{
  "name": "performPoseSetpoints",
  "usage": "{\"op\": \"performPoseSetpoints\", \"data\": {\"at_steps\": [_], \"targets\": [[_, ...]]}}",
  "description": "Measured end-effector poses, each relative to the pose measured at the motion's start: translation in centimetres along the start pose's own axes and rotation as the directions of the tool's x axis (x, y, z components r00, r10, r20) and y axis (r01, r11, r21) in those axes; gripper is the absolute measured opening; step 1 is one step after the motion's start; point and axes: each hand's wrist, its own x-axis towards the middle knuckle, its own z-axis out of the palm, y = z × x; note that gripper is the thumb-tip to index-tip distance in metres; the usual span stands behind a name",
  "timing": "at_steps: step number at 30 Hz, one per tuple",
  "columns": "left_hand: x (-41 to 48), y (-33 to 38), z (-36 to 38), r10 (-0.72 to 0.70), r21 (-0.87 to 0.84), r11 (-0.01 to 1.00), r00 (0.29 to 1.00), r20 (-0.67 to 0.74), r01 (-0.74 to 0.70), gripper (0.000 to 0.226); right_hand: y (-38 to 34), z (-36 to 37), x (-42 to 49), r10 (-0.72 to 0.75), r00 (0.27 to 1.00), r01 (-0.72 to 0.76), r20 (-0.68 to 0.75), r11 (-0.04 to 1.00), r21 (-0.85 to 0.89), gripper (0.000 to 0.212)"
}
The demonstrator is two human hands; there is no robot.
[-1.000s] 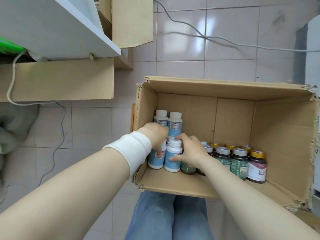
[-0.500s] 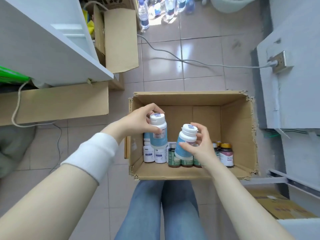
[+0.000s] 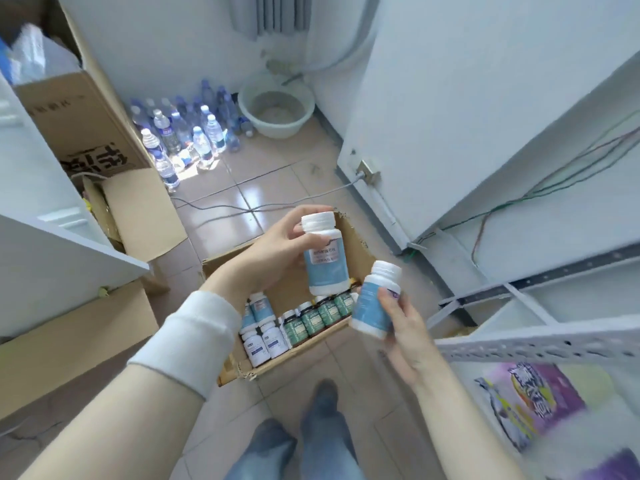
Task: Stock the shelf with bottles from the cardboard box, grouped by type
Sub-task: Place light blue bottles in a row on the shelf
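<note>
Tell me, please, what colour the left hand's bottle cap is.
The cap is white; head view.

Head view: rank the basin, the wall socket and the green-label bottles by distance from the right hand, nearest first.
1. Green-label bottles, in the cardboard box just left of the right hand, which holds a blue-label bottle.
2. Wall socket, low on the white wall ahead.
3. Basin, on the floor in the far corner.

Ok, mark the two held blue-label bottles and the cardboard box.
Upper blue-label bottle [image 3: 327, 268]: head view, middle of its label.
Lower blue-label bottle [image 3: 367, 306]: head view, blue label.
Cardboard box [image 3: 358, 247]: head view, bare inner wall.
</note>
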Motion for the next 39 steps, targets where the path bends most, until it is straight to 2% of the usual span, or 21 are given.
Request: {"op": "performPoseSetpoints", "data": {"at_steps": [3, 4, 7, 9, 11, 13, 18, 19, 21, 23, 24, 26, 27, 29, 31, 35, 39], "targets": [[-2.3, 2.9, 4.7, 0.037, 0.008, 0.999, 0.997, 0.074, -0.038, 0.029, -0.7, -1.8, -6.6, -0.035, 0.999, 0.039, -0.024, 0.985, 0.167, 0.073], [-3.1, 3.7, 6.5, 0.045, -0.001, 0.999, 0.994, 0.098, -0.045, 0.027, -0.8, -2.7, -8.6, -0.062, 0.997, 0.068, -0.034, 0.980, 0.187, 0.075], [-5.8, 5.3, 12.8, 0.069, -0.005, 0.998, 0.980, 0.186, -0.069, 0.029, -1.5, -5.9, -14.8, -0.163, 0.982, 0.179, -0.094, 0.961, 0.208, 0.099], [-7.7, 6.0, 17.6, 0.067, 0.003, 0.998, 0.961, 0.269, -0.070, 0.030, -1.9, -8.3, -19.3, -0.219, 0.965, 0.245, -0.143, 0.948, 0.205, 0.103], [-9.9, 6.7, 23.0, 0.076, -0.002, 0.997, 0.930, 0.359, -0.081, 0.015, -2.1, -11.3, -24.1, -0.250, 0.949, 0.289, -0.192, 0.933, 0.213, 0.090], [-12.4, 7.2, 28.9, 0.080, 0.004, 0.996, 0.888, 0.453, -0.091, 0.012, -1.8, -15.1, -29.3, -0.279, 0.933, 0.329, -0.225, 0.916, 0.228, 0.070], [-20.1, 6.6, 44.3, 0.148, -0.041, 0.987, 0.774, 0.616, -0.156, 0.019, -0.1, -25.2, -43.1, -0.365, 0.883, 0.431, -0.296, 0.880, 0.200, 0.058], [-21.9, 6.3, 47.4, 0.149, -0.031, 0.985, 0.745, 0.651, -0.170, 0.029, 0.5, -27.2, -45.8, -0.382, 0.863, 0.454, -0.330, 0.873, 0.179, 0.060], [-25.4, 5.6, 53.4, 0.144, -0.012, 0.981, 0.679, 0.720, -0.195, 0.038, 1.8, -31.0, -50.9, -0.434, 0.810, 0.516, -0.394, 0.846, 0.130, 0.080], [-28.4, 4.9, 58.8, 0.142, 0.000, 0.975, 0.616, 0.775, -0.224, 0.026, 3.1, -34.4, -55.7, -0.472, 0.758, 0.575, -0.451, 0.809, 0.120, 0.090], [-29.8, 4.7, 61.4, 0.140, 0.006, 0.970, 0.584, 0.799, -0.241, 0.023, 3.6, -36.0, -58.0, -0.477, 0.735, 0.589, -0.482, 0.801, 0.104, 0.085], [-32.2, 4.4, 66.3, 0.150, 0.005, 0.960, 0.529, 0.835, -0.280, 0.032, 4.2, -38.9, -62.4, -0.476, 0.694, 0.603, -0.540, 0.795, 0.074, 0.067], [-33.1, 4.3, 68.6, 0.153, 0.005, 0.956, 0.508, 0.847, -0.295, 0.037, 4.4, -40.4, -64.3, -0.479, 0.672, 0.610, -0.565, 0.790, 0.057, 0.070], [-34.6, 4.3, 73.2, 0.146, 0.009, 0.949, 0.464, 0.874, -0.315, 0.042, 4.8, -43.6, -67.7, -0.494, 0.619, 0.628, -0.611, 0.778, 0.007, 0.095], [-35.5, 4.1, 77.6, 0.129, 0.025, 0.939, 0.421, 0.898, -0.342, 0.043, 4.9, -46.8, -70.5, -0.501, 0.573, 0.628, -0.648, 0.777, -0.046, 0.104], [-35.8, 3.6, 86.5, 0.150, 0.013, 0.918, 0.378, 0.913, -0.397, 0.012, 3.0, -53.6, -75.1, -0.552, 0.472, 0.633, -0.688, 0.755, -0.172, 0.098], [-34.7, 4.5, 94.6, 0.168, -0.001, 0.893, 0.331, 0.929, -0.451, 0.023, -0.4, -60.3, -78.1, -0.591, 0.408, 0.586, -0.696, 0.754, -0.297, 0.090]]}}
